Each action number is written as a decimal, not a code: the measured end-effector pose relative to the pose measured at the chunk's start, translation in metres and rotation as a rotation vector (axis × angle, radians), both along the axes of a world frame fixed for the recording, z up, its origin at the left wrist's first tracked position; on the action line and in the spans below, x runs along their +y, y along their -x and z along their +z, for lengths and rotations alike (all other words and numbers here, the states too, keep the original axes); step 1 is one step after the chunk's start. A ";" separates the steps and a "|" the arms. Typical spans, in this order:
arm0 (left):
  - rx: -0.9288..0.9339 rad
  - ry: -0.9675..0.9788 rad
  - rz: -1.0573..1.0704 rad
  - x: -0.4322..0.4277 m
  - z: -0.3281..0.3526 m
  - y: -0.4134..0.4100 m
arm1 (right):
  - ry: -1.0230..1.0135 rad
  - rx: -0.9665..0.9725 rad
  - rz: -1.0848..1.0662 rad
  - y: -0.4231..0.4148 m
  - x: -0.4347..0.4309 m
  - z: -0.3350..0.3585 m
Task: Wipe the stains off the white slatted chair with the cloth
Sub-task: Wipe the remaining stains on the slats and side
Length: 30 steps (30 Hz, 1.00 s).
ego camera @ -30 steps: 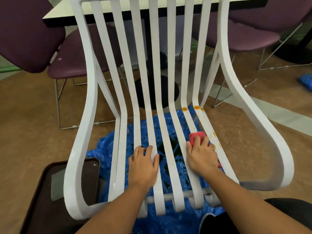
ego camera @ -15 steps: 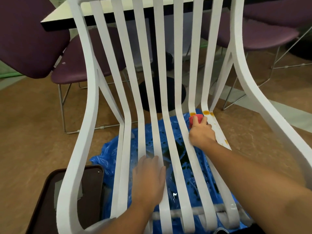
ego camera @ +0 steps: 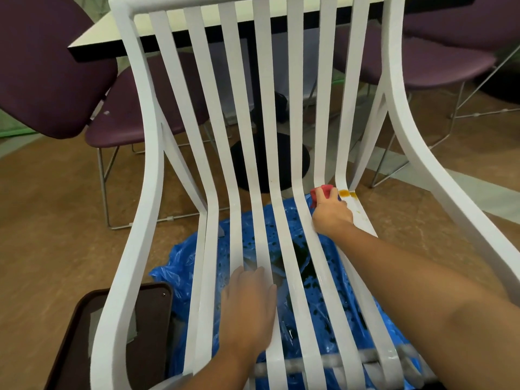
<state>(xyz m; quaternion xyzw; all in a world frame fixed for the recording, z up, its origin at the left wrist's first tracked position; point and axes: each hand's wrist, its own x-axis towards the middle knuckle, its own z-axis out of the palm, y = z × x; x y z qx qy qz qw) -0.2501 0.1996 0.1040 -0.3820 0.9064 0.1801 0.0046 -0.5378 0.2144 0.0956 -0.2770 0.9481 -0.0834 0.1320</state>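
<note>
The white slatted chair (ego camera: 261, 114) fills the view, its slats running from the top down toward me. My right hand (ego camera: 332, 212) grips a small red cloth (ego camera: 323, 191) and presses it on the seat bend of a right-hand slat. Orange stains (ego camera: 347, 194) sit on the neighbouring slat just right of the cloth, with smaller spots below them. My left hand (ego camera: 249, 305) rests flat, fingers straight, across the middle slats near the seat's front.
A crumpled blue plastic sheet (ego camera: 183, 271) with dark wet spots lies under the chair. A dark brown tray (ego camera: 152, 319) sits on the floor at lower left. Purple chairs (ego camera: 47, 66) and a table (ego camera: 112, 35) with a black pedestal base stand behind.
My right hand has slid the red cloth up the slat from mid-seat to the bend beside the orange stains. My left hand stays on the middle slats.
</note>
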 end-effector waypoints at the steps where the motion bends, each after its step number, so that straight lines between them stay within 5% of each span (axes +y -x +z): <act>1: 0.001 0.002 -0.001 0.000 0.000 0.000 | 0.014 0.010 -0.002 -0.003 0.005 -0.002; 30: -0.008 -0.014 -0.051 -0.004 0.001 0.003 | -0.080 0.100 0.056 -0.026 0.031 -0.004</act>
